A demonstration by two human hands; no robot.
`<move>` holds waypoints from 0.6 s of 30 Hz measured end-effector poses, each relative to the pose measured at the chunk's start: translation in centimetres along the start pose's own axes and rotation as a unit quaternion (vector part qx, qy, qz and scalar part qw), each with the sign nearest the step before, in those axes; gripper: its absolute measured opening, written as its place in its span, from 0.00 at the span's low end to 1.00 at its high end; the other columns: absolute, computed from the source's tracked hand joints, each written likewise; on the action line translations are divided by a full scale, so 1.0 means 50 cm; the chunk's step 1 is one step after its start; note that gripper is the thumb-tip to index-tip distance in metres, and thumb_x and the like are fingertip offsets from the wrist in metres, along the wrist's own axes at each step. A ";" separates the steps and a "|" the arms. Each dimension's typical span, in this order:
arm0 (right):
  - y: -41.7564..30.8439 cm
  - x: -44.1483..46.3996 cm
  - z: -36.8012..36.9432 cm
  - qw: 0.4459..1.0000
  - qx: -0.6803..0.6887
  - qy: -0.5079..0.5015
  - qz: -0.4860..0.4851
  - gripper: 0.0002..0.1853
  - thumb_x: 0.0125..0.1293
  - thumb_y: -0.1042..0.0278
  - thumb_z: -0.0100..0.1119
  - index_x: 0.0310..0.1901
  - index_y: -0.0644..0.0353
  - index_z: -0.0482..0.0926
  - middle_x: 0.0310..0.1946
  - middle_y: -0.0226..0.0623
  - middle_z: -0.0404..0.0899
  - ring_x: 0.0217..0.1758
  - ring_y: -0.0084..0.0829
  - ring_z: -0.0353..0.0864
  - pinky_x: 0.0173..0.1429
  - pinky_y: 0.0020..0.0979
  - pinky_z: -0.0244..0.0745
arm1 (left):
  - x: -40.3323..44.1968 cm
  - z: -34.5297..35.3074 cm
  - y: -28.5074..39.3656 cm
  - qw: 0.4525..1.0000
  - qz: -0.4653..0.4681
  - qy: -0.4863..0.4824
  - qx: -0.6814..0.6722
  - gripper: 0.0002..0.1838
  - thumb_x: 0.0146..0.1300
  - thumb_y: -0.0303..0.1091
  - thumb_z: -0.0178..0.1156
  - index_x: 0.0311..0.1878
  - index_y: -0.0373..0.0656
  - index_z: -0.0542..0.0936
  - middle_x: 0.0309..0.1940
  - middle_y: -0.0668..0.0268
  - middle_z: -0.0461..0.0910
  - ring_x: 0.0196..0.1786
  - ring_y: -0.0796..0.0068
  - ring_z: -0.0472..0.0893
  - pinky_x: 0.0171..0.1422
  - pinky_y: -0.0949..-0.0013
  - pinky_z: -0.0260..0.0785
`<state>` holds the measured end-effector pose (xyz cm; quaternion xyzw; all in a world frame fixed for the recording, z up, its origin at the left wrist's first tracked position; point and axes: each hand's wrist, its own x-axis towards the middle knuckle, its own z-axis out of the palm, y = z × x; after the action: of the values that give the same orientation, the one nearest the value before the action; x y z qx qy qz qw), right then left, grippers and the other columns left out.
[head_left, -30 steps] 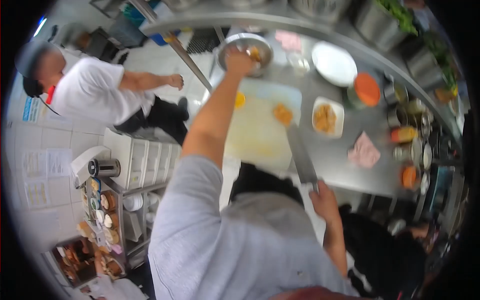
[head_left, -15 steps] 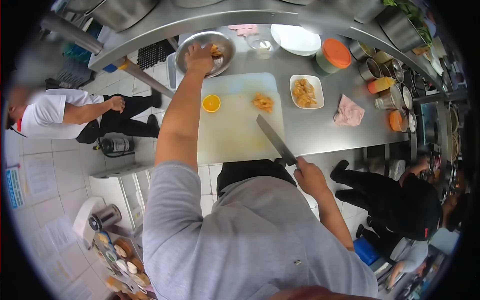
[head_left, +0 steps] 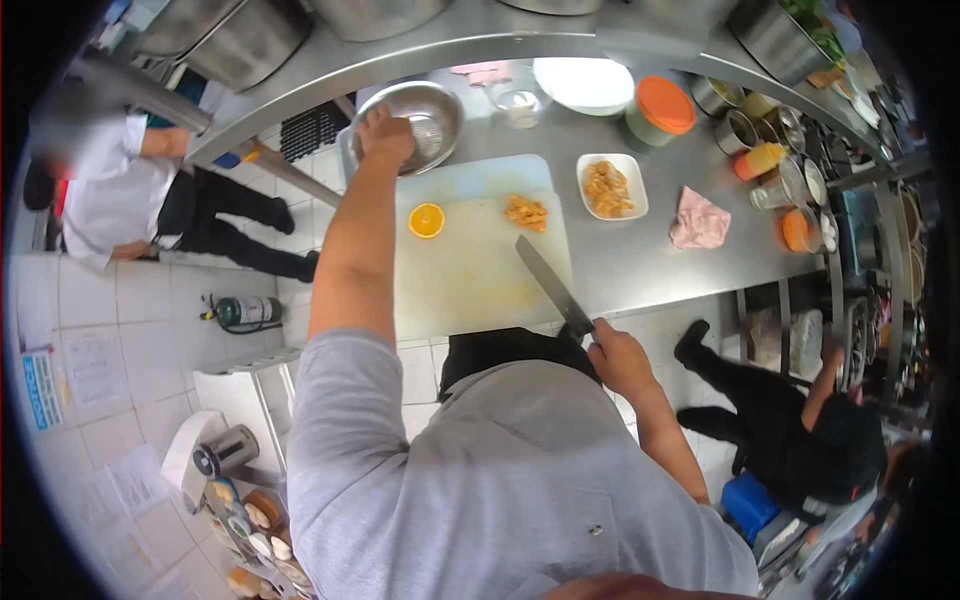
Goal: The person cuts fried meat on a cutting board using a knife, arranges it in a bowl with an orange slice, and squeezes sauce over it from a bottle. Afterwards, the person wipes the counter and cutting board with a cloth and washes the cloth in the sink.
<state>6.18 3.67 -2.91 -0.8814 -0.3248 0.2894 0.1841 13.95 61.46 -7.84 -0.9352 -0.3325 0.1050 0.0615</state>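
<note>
The right hand [head_left: 622, 360] clenches a long steel knife [head_left: 547, 277] pointing far-left beside chopped orange pieces [head_left: 526, 212], while the left hand [head_left: 388, 138] overlaps a round metal bowl [head_left: 437, 128], its grasp unclear.

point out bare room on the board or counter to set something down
The smeared near part of the cutting board, between orange half, knife and near edge, is free. So is the steel counter between board, square dish, pink cloth and near edge. The far side is crowded with metal bowl, plate and orange-lidded tub.
</note>
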 end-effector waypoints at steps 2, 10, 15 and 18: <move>0.011 0.020 -0.007 1.000 -0.001 0.008 -0.026 0.20 0.72 0.68 0.61 0.61 0.67 0.77 0.39 0.63 0.89 0.47 0.66 0.89 0.54 0.62 0.82 | -0.008 -0.016 -0.008 0.999 -0.027 0.009 -0.013 0.24 0.77 0.44 0.58 0.74 0.60 0.86 0.81 0.58 0.69 0.86 0.52 0.65 0.83 0.36 0.61; 0.036 0.022 -0.031 0.999 -0.025 -0.018 -0.018 0.20 0.72 0.67 0.61 0.62 0.63 0.76 0.42 0.62 0.89 0.49 0.66 0.89 0.56 0.63 0.82 | -0.063 -0.058 -0.017 0.995 -0.058 0.032 -0.068 0.30 0.75 0.43 0.65 0.80 0.71 0.80 0.84 0.55 0.65 0.87 0.49 0.63 0.86 0.36 0.59; 0.072 0.028 -0.071 0.997 -0.023 -0.056 -0.051 0.20 0.73 0.66 0.60 0.63 0.64 0.76 0.44 0.61 0.89 0.51 0.67 0.88 0.57 0.63 0.81 | -0.143 -0.101 0.090 0.970 0.131 0.051 -0.199 0.29 0.68 0.39 0.69 0.72 0.48 0.85 0.63 0.52 0.85 0.71 0.49 0.83 0.77 0.52 0.76; 0.105 0.006 -0.109 0.997 0.016 -0.031 -0.068 0.21 0.73 0.67 0.59 0.65 0.64 0.77 0.43 0.62 0.89 0.51 0.66 0.88 0.56 0.62 0.81 | -0.197 -0.037 0.186 0.885 0.305 -0.005 -0.351 0.33 0.58 0.32 0.75 0.70 0.47 0.85 0.64 0.53 0.85 0.72 0.48 0.81 0.78 0.50 0.74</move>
<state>12.25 -0.66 -1.56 -0.8447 -0.3850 0.3087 0.2073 12.62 47.94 -6.23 -0.9505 -0.0462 -0.0005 -0.3072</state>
